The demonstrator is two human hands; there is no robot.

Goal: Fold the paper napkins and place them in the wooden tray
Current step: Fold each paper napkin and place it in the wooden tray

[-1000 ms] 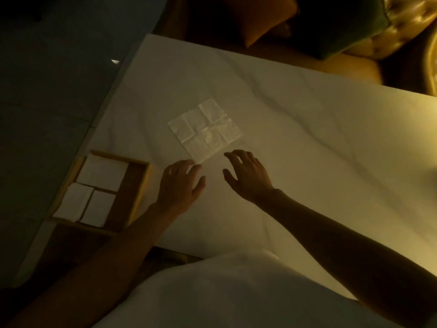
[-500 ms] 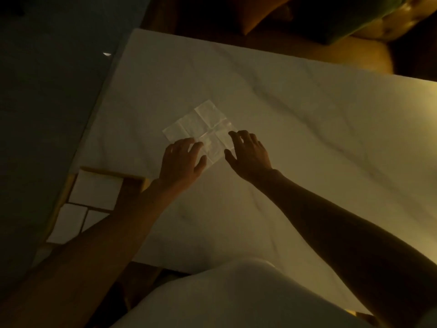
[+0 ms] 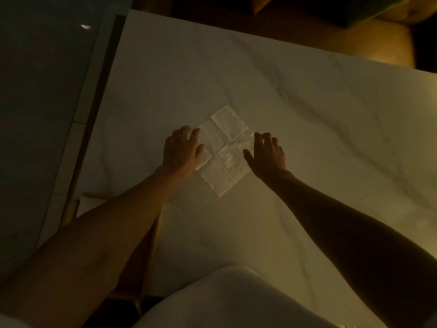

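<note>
An unfolded white paper napkin (image 3: 224, 150), creased into squares, lies flat on the pale marble table (image 3: 307, 114), turned like a diamond. My left hand (image 3: 181, 150) rests palm down on its left corner, fingers spread. At the napkin's right corner sits my right hand (image 3: 267, 152), fingers apart, fingertips touching the paper's edge. The wooden tray (image 3: 71, 209) is at the table's near left; my left forearm covers most of it, so only part of its rim shows.
A mustard sofa with cushions (image 3: 378, 43) stands beyond the table's far edge. Dark floor (image 3: 35, 114) runs along the left side. My white-clothed lap (image 3: 236, 299) fills the bottom of the view. The light is dim.
Both hands have reached forward from the bare table onto the napkin and spread to its left and right corners. The view has shifted, and my left forearm now hides most of the tray.
</note>
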